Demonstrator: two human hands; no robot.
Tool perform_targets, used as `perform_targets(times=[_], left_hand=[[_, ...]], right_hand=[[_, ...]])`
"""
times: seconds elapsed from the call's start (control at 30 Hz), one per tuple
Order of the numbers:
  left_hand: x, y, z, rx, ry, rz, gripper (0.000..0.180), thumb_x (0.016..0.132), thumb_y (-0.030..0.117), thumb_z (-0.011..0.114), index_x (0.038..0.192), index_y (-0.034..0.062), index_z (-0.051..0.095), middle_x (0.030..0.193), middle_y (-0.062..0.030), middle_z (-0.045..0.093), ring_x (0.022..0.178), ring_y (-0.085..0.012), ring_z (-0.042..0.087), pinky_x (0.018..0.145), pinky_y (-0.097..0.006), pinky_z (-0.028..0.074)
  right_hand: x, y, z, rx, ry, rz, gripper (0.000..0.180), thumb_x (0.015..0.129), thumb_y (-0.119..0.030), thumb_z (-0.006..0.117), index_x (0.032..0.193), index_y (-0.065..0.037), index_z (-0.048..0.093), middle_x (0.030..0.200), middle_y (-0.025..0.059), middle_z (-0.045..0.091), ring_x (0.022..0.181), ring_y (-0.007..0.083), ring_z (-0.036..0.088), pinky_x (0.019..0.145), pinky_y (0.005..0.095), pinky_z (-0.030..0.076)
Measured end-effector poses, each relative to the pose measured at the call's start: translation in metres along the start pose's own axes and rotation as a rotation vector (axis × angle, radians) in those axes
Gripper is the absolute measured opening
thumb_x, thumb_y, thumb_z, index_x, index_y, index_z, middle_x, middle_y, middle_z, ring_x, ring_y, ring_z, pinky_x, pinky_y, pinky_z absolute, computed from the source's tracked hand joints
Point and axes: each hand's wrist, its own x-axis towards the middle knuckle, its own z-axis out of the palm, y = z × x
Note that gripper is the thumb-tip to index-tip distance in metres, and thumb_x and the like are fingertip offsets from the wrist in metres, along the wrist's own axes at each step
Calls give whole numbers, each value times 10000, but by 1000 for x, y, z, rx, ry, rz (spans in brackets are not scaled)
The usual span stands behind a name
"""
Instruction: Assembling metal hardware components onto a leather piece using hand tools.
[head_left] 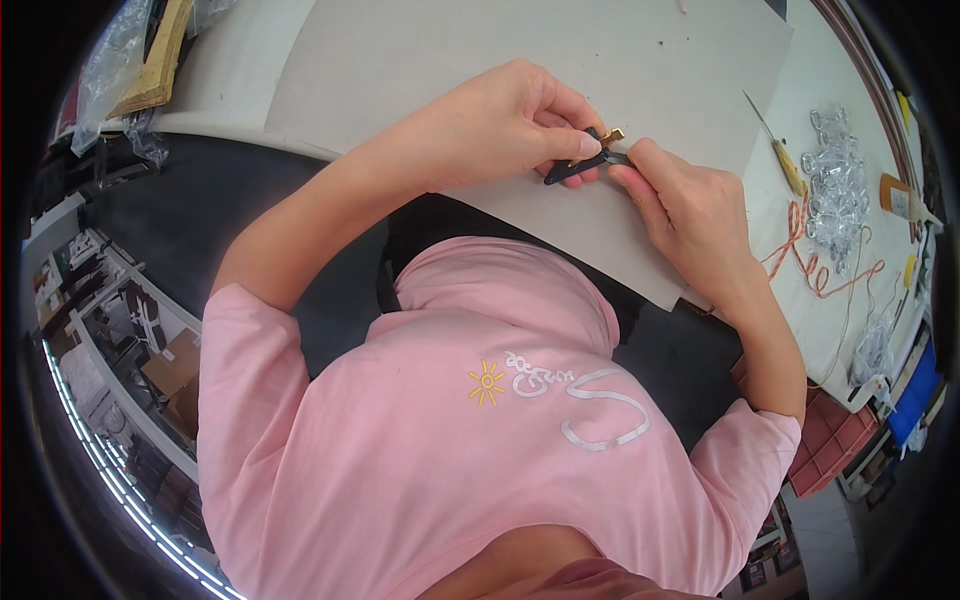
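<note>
Strip (556, 176), black with a gold clasp (614, 135), is above the near part of the grey sheet (400, 60). The left hand (515, 125) pinches it between thumb and fingers. The right hand (695, 205), just beside it, grips a thin dark piece (619, 158); whether this joins the strip, I cannot tell. Farther right lie an awl (787, 165), clear parts (838, 180) and orange cord (797, 228).
</note>
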Motion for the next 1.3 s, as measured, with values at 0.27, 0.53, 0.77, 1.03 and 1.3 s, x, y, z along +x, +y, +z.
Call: perform_targets(times=[0.27,0.53,0.77,1.03,1.3], left_hand=[[-1,2,1,35,17,0,247,1016,179,670,1152,-6,762,892,1,730,775,-60,584,725,-236,509],[2,3,-1,32,-2,-3,240,1013,168,677,1155,-9,756,877,6,717,778,-55,579,725,-235,508],[1,0,1,2,-1,0,237,1025,162,655,1153,-13,751,894,2,724,789,-58,593,730,-236,507],[1,-2,3,-42,11,-14,224,1033,153,641,1143,-9,751,903,-17,747,800,-62,634,723,-238,503],[0,0,4,-30,17,-4,218,1032,158,652,1129,-10,752,882,-17,750,786,-57,638,698,-230,494]], right_hand=[[-17,8,-1,-51,71,53,214,1014,-238,667,906,-83,567,672,80,618,544,295,606,480,396,429],[-8,-1,0,41,36,81,271,1005,-301,683,922,-73,563,679,83,642,546,302,613,491,396,448],[-1,-4,-2,16,-10,64,273,1022,-301,656,919,-73,546,695,74,637,558,291,617,490,398,446],[3,-2,-7,94,-67,59,239,1030,-274,640,939,-75,543,702,90,623,592,312,614,512,417,429],[2,0,-3,45,-56,37,226,1032,-260,636,942,-76,542,702,99,626,594,322,617,506,424,426]])
